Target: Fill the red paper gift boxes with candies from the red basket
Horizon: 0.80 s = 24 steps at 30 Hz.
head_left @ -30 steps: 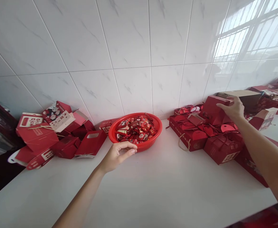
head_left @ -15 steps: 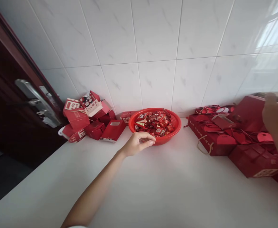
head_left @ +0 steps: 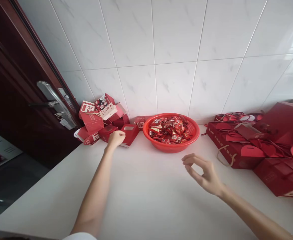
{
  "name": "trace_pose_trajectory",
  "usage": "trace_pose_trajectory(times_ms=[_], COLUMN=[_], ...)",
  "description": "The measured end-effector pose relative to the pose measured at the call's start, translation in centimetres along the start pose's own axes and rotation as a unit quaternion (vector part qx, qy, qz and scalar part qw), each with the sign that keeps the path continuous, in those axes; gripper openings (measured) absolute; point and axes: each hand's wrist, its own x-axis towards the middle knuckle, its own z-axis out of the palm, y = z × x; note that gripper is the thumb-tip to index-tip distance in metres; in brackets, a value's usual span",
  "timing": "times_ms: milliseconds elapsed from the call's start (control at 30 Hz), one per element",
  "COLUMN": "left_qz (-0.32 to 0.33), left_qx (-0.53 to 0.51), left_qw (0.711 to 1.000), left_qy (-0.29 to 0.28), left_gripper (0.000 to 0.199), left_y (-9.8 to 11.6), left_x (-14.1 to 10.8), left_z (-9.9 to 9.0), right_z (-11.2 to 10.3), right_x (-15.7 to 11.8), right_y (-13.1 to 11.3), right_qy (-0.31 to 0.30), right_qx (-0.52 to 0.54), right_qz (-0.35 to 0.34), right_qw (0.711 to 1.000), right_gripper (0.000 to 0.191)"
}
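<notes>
My left hand point(head_left: 115, 139) is at the pile on the left, in front of a red candy box point(head_left: 130, 135) with a small window cut in it. Its fingers are curled together, and I cannot make out what, if anything, is between them. My right hand point(head_left: 205, 173) hovers over the white table, just right of and nearer than the red plastic basket point(head_left: 170, 147). Thumb and fingers curve towards each other with a gap between the tips, and nothing is in them. Many red-wrapped candies point(head_left: 170, 128) fill the basket.
Behind my left hand lie several folded red boxes point(head_left: 92, 121). On the right stand red gift boxes point(head_left: 246, 156) with cord handles. A tiled wall point(head_left: 175, 88) closes off the back of the table point(head_left: 149, 200); a dark door point(head_left: 18, 66) is at left.
My left hand has gone from the basket's front rim leftwards to the red boxes. My right hand has come from the gift boxes to the table before the basket. The view has turned slightly left.
</notes>
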Motion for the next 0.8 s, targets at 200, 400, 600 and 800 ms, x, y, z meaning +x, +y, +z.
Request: trace_pose_trajectory(times_ms=[200,400,600,800], left_qz=[-0.148,-0.175,-0.130,0.091], left_qx=[0.019,-0.032,-0.039,-0.063], left_qw=[0.988,0.982,0.987,0.992], left_qy=[-0.045,-0.063,-0.083,0.062], left_gripper=[0.015,0.018,0.017,0.031], left_y=[-3.9,-3.7,-1.0,2.9], left_x=[1.4,1.1,0.2,-3.0], left_z=[0.5,2.0,-0.9,-7.0], right_z=[2.4,2.7,2.7,2.7], right_x=[-2.0,-2.4,-2.6,-2.7], right_y=[1.4,1.9,2.5,2.7], right_qy=[-0.060,-0.072,-0.076,-0.078], right_qx=[0.065,0.070,0.063,0.065], right_qz=[0.073,0.098,0.110,0.127], right_qw=[0.993,0.990,0.989,0.987], right_gripper=[0.014,0.015,0.016,0.017])
